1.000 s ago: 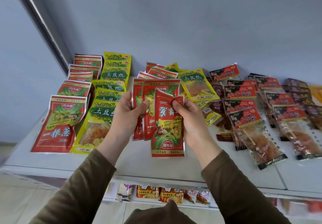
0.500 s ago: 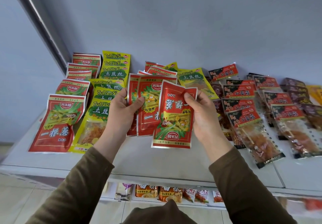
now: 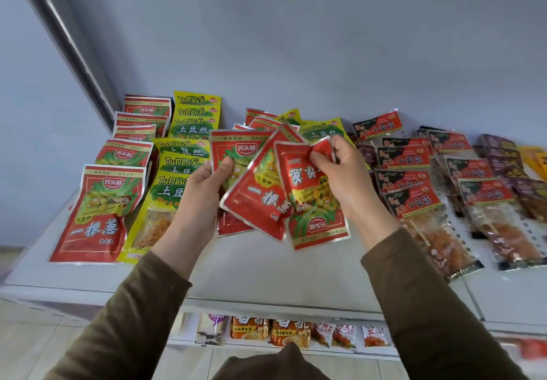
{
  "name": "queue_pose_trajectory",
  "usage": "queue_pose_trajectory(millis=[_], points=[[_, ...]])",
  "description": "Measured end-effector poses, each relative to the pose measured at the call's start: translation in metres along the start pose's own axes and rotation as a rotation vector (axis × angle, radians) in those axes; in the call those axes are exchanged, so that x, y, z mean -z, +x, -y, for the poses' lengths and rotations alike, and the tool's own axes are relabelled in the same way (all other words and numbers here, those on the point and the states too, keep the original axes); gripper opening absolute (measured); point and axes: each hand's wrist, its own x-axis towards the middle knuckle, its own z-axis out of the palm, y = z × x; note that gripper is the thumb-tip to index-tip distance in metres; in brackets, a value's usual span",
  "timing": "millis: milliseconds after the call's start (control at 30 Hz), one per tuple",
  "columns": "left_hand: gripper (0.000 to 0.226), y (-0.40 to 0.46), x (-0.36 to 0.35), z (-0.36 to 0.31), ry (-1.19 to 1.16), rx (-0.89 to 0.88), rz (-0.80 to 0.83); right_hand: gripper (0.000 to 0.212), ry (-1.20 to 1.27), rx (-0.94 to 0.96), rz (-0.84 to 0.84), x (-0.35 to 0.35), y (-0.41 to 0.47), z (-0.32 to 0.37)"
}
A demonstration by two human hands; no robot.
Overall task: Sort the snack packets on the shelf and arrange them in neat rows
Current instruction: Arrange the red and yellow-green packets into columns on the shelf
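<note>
— Several red snack packets (image 3: 260,190) fanned above the white shelf (image 3: 266,270): why?
— Left hand (image 3: 204,190) pinches the stack; right hand (image 3: 340,178) grips one upside-down packet (image 3: 313,199), probably to turn it so labels match.

You are standing in a small shop, at a retail display shelf (image 3: 266,279) of pale metal against a plain grey-blue wall (image 3: 325,39). Many identical sealed snack packets lie on it grouped by brand: red ones (image 3: 97,217), yellow ones (image 3: 189,125), dark red-labelled ones (image 3: 411,178). A lower shelf (image 3: 296,347) below carries more packaged snacks (image 3: 290,333) in a row.
</note>
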Motion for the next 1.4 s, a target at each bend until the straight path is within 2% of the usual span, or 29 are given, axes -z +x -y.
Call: queue_pose_trajectory(millis=[133,267,367,467,600,667,767,867,900,967,1000,1067,1267,1400], points=[[0.033,-0.003,-0.004,0.003,-0.139,-0.008,-0.026,0.017,0.410,-0.204,-0.140,-0.004,-0.007,-0.008],[0.048,-0.009,-0.016,0.006,-0.270,0.020,-0.041,0.025,0.609,-0.302,-0.266,-0.014,-0.014,-0.009],[0.055,-0.014,-0.027,0.008,-0.268,0.001,0.031,0.024,0.702,-0.337,-0.318,-0.025,-0.021,-0.010],[0.047,-0.014,-0.034,0.009,-0.189,-0.039,0.078,0.022,0.701,-0.338,-0.316,-0.035,-0.027,-0.010],[0.028,-0.007,-0.029,0.009,-0.178,-0.020,-0.022,0.024,0.625,-0.243,-0.281,-0.037,-0.036,-0.007],[0.028,-0.003,-0.023,0.007,-0.109,-0.054,-0.061,0.027,0.481,-0.149,-0.287,-0.031,-0.038,-0.005],[0.029,0.000,-0.013,0.003,0.050,-0.071,-0.078,0.034,0.261,0.118,-0.256,-0.018,-0.035,0.006],[0.029,0.002,-0.005,-0.005,0.209,-0.077,-0.019,0.038,-0.085,0.303,-0.098,-0.005,-0.024,0.019],[0.029,0.002,-0.004,-0.008,0.248,-0.084,0.018,0.040,-0.166,0.300,-0.014,-0.002,-0.019,0.023],[0.031,0.002,-0.004,-0.013,0.303,-0.084,0.060,0.022,-0.245,0.269,0.109,-0.002,-0.013,0.026],[0.031,0.002,-0.005,-0.014,0.308,-0.078,0.054,0.013,-0.279,0.261,0.120,-0.004,-0.012,0.025],[0.030,0.002,-0.007,-0.015,0.281,-0.059,0.021,0.020,-0.306,0.245,0.109,-0.007,-0.010,0.020],[0.030,0.000,-0.008,-0.012,0.081,-0.011,-0.008,0.019,-0.075,0.022,0.120,-0.023,-0.022,-0.002],[0.052,0.000,-0.011,-0.012,0.121,-0.071,0.078,0.028,0.037,-0.013,0.064,-0.033,-0.034,-0.010]])
